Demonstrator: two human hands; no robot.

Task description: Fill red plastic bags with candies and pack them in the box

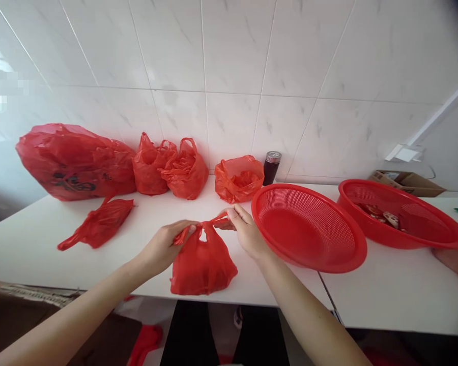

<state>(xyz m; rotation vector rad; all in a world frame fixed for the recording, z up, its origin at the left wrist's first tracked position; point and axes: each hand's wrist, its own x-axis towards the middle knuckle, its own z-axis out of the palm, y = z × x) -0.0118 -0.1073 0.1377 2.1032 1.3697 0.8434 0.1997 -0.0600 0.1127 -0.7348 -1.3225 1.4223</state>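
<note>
At the white table's [26, 249] near edge, the red bag [204, 267] sits below and between the left hand [171, 236] and the right hand [246, 229], its base running left to right; both pinch its drawn-up handles [218, 220] (neither clearly nearer the bag's body).

L grip [167, 244] + R grip [248, 231] hold red bag [204, 269] hdls | colander [295, 231] to R
</note>
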